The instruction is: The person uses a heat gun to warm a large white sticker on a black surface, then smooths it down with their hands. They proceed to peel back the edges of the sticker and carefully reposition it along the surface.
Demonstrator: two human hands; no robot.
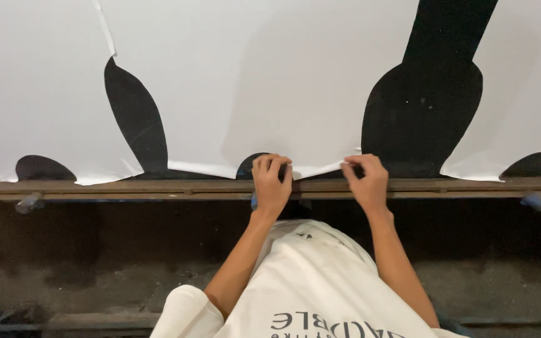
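White sheet: a very large white sheet covers nearly all of the tabletop, its near edge wavy and lifted in places.
Tabletop: a black surface shows through long rounded gaps in the sheet, the widest to the right, a narrower one to the left.
Front rail: a worn brown wooden rail runs the full width along the near edge, just under the sheet's border.
Clothing: a white shirt with dark lettering fills the bottom centre.
Left hand: the left hand rests over the rail, fingers curled down on the sheet's edge; the grip looks pressed together on the sheet.
Right hand: the right hand, near the left, has fingertips bunched, pinching the sheet's edge.
Blue pegs: small blue-grey pegs stick out beneath the rail, far left and far right.
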